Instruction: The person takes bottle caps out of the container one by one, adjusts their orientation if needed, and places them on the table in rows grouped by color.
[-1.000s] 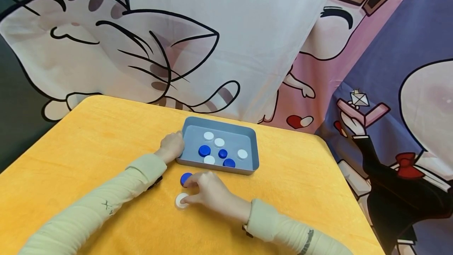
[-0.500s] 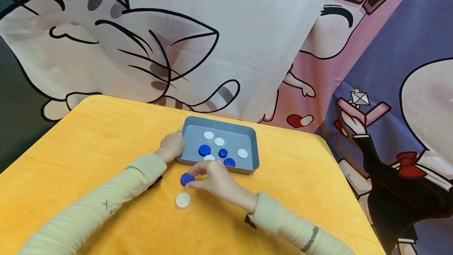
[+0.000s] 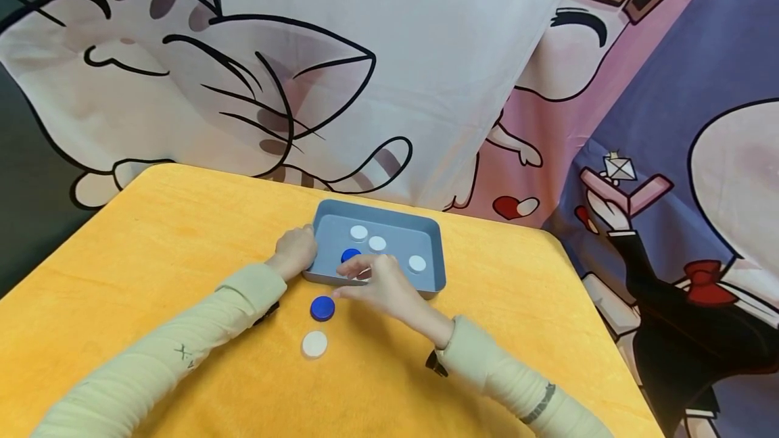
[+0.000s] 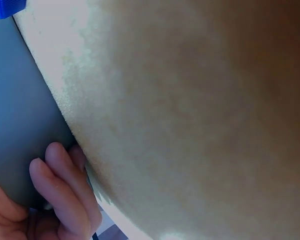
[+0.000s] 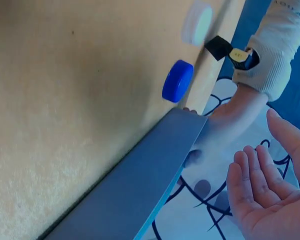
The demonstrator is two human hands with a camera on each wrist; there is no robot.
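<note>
A blue-grey tray sits on the table, and my left hand grips its left end. In the left wrist view, curled fingers lie against the tray wall. My right hand hovers over the tray's front edge, fingers apart and holding nothing; the right wrist view also shows its palm bare. On the cloth before the tray lie a blue bottle cap and, nearer, a white bottle cap. Inside the tray are white caps and a blue cap; my right hand hides others.
A yellow cloth covers the table. Behind it hangs a printed cartoon curtain. The tray's front wall stands between the loose caps and those inside.
My right hand has gone from the white cap to the blue cap, then left it and moved up over the tray's front edge. The left hand stays on the tray.
</note>
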